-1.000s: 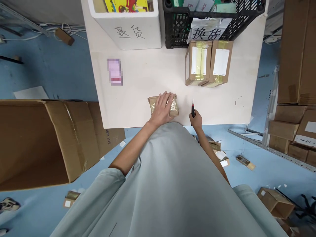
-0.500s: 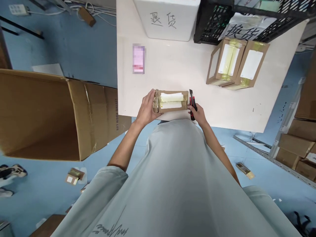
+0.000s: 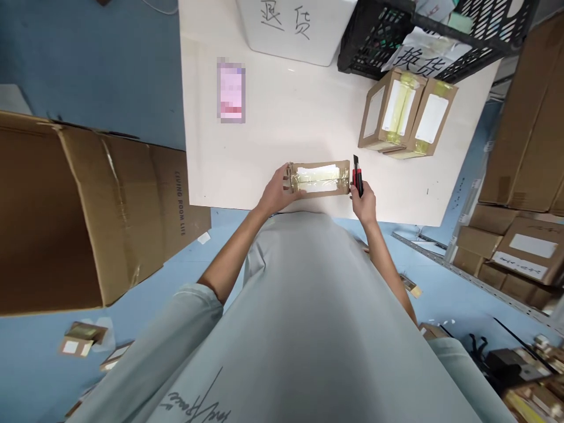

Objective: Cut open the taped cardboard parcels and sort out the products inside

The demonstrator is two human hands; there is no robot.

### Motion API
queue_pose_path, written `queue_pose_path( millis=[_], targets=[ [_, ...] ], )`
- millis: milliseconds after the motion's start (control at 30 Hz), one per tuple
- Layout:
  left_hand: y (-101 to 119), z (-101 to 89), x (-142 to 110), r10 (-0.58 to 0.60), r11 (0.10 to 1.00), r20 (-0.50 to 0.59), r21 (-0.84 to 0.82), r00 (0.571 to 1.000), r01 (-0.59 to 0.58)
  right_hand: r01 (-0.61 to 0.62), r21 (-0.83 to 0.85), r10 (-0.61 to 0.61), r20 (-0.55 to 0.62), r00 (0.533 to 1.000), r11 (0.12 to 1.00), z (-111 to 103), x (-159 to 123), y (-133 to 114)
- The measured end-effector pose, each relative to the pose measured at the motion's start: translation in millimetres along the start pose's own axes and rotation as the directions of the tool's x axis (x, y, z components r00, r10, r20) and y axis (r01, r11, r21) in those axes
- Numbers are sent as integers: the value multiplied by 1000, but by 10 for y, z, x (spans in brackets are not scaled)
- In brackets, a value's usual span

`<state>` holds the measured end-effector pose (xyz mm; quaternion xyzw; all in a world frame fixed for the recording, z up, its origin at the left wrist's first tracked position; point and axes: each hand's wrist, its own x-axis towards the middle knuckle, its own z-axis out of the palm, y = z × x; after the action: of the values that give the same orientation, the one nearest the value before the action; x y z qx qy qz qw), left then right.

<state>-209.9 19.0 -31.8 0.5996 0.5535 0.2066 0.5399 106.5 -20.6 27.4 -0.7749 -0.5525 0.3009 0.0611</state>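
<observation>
A small cardboard box [image 3: 321, 178] with a white label and yellowish tape lies at the table's near edge. My left hand [image 3: 281, 189] grips its left end, the thumb along the near side and fingers at the end flap. My right hand [image 3: 364, 200] is closed around a black and red utility knife [image 3: 357, 179] at the box's right end. The knife's dark blade points away from me. Whether the right fingers also touch the box, I cannot tell.
Two taped cardboard boxes [image 3: 408, 114] stand at the right of the white table [image 3: 282, 111]. Behind them is a black plastic crate [image 3: 365, 44], beside a white bin [image 3: 299, 35]. A blurred pink object [image 3: 231, 91] lies at the left. A large open carton [image 3: 132, 205] stands left of the table.
My view has shifted, and the table and its surroundings appear further left. Both hands, the small box and the knife sit further right in view. The grips look the same.
</observation>
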Motion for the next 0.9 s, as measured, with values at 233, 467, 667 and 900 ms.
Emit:
queue_pose_path(
  millis=[233, 467, 667, 900],
  targets=[
    [17, -196, 242, -58, 998, 22, -19, 998, 58, -68, 60, 68, -4, 998, 996, -22, -551, -584],
    [80, -297, 379, -73, 997, 52, -15, 996, 74, -7, 100, -7, 140, 990, 995, 278, -795, -1131],
    [120, -360, 561, 33, 999, 37, 25, 999, -34, 25, 53, -34, 179, 983, 998, 465, -741, -1290],
    [105, -356, 620, 41, 999, 38, 0, 998, -41, 28, -69, -14, 200, 980, 997, 554, -686, -1463]
  ],
)
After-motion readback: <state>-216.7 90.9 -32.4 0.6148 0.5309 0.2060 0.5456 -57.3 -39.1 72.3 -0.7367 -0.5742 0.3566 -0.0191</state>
